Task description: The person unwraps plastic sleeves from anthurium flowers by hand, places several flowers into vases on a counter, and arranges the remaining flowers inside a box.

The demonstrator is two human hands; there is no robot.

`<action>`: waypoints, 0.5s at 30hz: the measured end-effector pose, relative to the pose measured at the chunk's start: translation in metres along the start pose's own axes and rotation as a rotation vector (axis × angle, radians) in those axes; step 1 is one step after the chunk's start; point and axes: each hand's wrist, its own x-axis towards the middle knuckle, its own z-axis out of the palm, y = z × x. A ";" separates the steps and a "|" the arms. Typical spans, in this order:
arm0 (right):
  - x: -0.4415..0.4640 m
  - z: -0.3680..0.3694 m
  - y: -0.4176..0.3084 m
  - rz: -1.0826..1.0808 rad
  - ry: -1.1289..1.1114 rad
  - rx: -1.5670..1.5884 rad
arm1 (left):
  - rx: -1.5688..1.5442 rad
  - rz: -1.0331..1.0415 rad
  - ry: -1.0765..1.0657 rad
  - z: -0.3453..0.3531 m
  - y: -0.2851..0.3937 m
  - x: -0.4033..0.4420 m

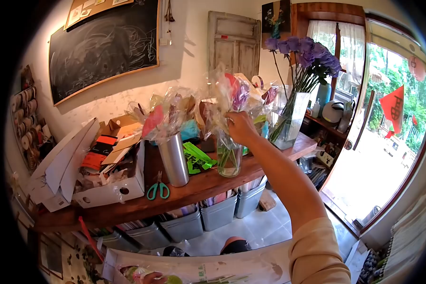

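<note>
My right hand point(241, 128) reaches out over the wooden table, its fingers closed on a wrapped flower point(241, 94) in clear film with purple petals. The flower stands at the mouth of a glass vase point(229, 163) with green stems inside. To the left, a silver metal vase point(174, 161) holds more film-wrapped flowers point(154, 118), one of them pink. At the bottom edge my left hand point(154, 278) shows only in part, its fingers curled at wrapped flowers point(136, 273) in a long white box point(203, 265). Green stems lie farther right in that box.
Teal scissors point(157, 190) and green packets point(197, 157) lie on the wooden table point(194, 194). An open carton point(113, 194) of scraps stands left. A tall clear vase point(291, 123) of purple roses point(307, 52) stands right. Grey bins point(219, 211) sit beneath.
</note>
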 end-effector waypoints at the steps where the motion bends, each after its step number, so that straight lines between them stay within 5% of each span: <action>1: 0.000 -0.001 -0.004 0.060 -0.001 -0.027 | -0.032 -0.010 -0.011 0.002 -0.003 -0.005; 7: 0.005 -0.021 -0.002 0.132 -0.152 -0.058 | 0.010 -0.006 -0.059 0.011 -0.010 -0.014; 11: -0.050 -0.040 -0.008 -0.283 0.282 -0.012 | 0.018 -0.078 -0.083 0.011 -0.015 -0.022; 15: -0.130 -0.017 0.013 -0.045 0.106 -0.029 | 0.025 -0.106 -0.014 0.003 -0.008 -0.001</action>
